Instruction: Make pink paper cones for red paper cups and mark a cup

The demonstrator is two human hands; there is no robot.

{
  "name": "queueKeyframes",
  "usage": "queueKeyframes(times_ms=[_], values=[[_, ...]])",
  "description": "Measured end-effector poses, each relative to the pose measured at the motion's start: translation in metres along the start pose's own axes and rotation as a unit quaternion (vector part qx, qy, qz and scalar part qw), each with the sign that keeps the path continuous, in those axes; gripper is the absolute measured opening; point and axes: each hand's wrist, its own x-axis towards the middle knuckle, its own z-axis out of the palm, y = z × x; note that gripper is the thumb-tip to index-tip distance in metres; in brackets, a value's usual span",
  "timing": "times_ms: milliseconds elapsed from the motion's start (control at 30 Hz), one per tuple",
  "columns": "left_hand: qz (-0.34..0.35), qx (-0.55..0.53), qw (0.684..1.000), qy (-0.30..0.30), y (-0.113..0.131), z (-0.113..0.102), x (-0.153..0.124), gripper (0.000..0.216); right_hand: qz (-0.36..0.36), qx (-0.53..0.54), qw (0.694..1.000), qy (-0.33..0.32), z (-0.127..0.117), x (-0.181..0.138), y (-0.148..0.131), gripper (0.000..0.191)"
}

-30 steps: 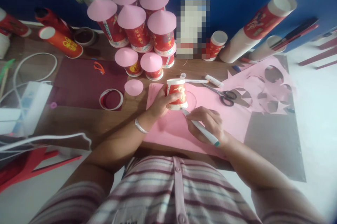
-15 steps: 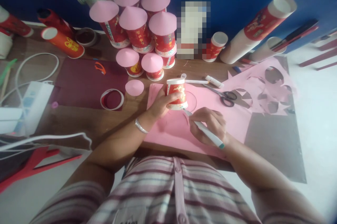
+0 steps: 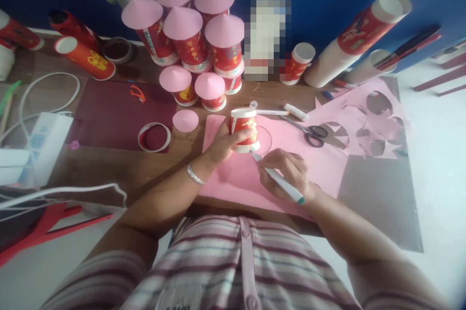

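My left hand (image 3: 226, 144) is wrapped round a red paper cup (image 3: 243, 123) with gold print and white bands at top and bottom. In my right hand (image 3: 286, 171) is a white marker pen (image 3: 283, 184) with a green end, its tip at the cup's lower white band. Coloured marks show on that band; whether the tip touches is too small to tell. Under both hands lies pink paper (image 3: 236, 181), with a drawn circle partly hidden behind the cup. A pair of scissors (image 3: 313, 135) with dark handles rests on the paper to the right.
Several red cups with pink paper cones (image 3: 183, 24) stand at the back. Pink paper with cut-out holes (image 3: 355, 111) lies right, near a tall cardboard tube (image 3: 327, 65). A white power strip (image 3: 47, 145) and cables are at left; a cut ring (image 3: 154, 137) sits on the maroon sheet (image 3: 109, 121).
My right hand and the marker pen have shifted slightly left along the cup's lower band. My left hand holds the cup in nearly the same place.
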Motion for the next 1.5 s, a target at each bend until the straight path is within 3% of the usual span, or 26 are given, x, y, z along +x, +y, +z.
queueKeyframes(times_ms=[1000, 1500], values=[[-0.018, -0.014, 1.0, -0.007, -0.0003, 0.002, -0.0022, 0.031, -0.002, -0.013, 1.0, -0.017, 0.0019, 0.0002, -0.0007, 0.024], [-0.02, -0.092, 0.995, 0.018, 0.0027, 0.002, 0.0015, 0.035, -0.028, 0.063, 0.997, 0.022, 0.0, 0.0034, 0.0032, 0.027]])
